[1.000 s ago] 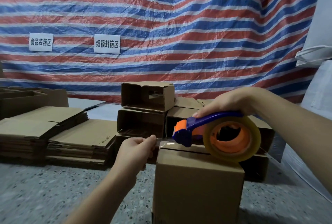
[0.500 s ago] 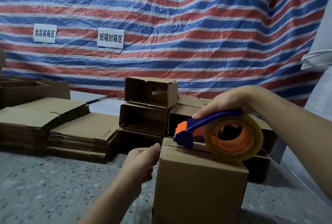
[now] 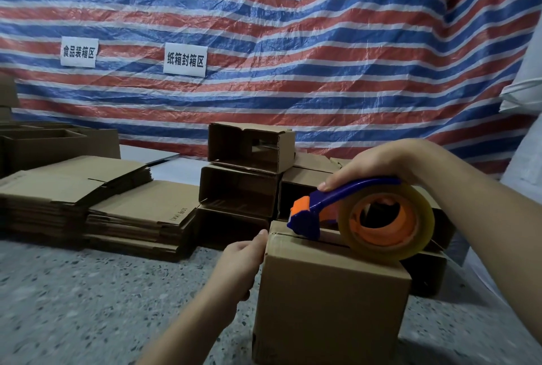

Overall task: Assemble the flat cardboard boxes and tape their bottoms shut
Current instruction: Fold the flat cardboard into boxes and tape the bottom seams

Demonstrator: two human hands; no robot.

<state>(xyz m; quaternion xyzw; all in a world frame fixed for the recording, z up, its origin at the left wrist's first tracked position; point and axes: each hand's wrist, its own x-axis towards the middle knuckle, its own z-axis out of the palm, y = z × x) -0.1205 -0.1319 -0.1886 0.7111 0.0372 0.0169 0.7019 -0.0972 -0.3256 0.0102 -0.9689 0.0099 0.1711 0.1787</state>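
Brown corrugated card makes up the box (image 3: 331, 300) standing upright on the speckled floor (image 3: 88, 306) directly before you, its flaps folded shut on top with the seam running from 9 o'clock toward 3 o'clock. Your right hand (image 3: 378, 162) is curled over the blue handle of the tape dispenser (image 3: 360, 215), index finger laid along the handle; the dispenser's blue-and-orange head rests on the seam near the box's 9 o'clock edge, and the clear tape roll on its orange hub sits on the box top toward 3 o'clock. Your left hand (image 3: 243, 259) is loosely curled against the box's upper 9 o'clock edge, thumb pressing at the corner where the tape end lies; whether it pinches the tape itself cannot be told. At 12 o'clock beyond the box, assembled boxes (image 3: 249, 174) lie stacked on their sides, open ends facing you. At 10 o'clock, two piles of flat boxes (image 3: 96, 197) rest on the floor. A red, white and blue striped tarp (image 3: 293, 42) carrying two white labels (image 3: 185, 59) hangs behind.
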